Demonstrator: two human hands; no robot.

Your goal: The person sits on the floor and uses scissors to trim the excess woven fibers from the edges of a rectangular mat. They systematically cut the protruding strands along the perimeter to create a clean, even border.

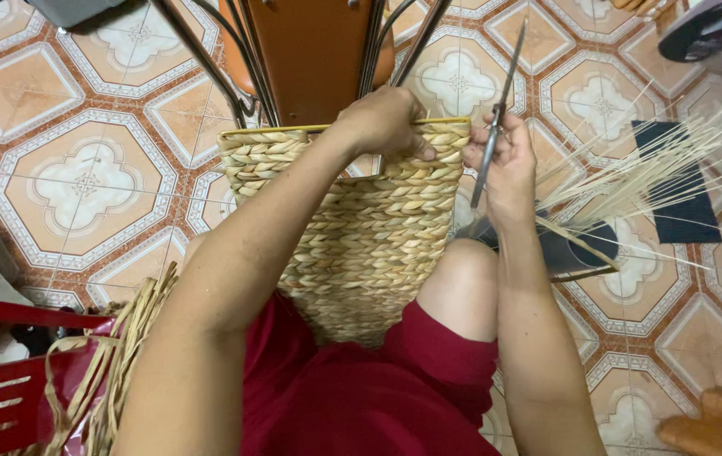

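Two hands meet at the top rim of the woven basket (369,228), which rests on the lap. The left hand (386,122) clamps the rim. The right hand (509,165), just beside it, grips scissors (496,110), blades together, pointing away.

Woven basket (369,228) is held on the lap, left hand (382,122) on its rim | scissors (496,118) gripped in right hand (509,165), right of basket | thin sticks (656,169) lie further right | chair (310,51) beyond basket
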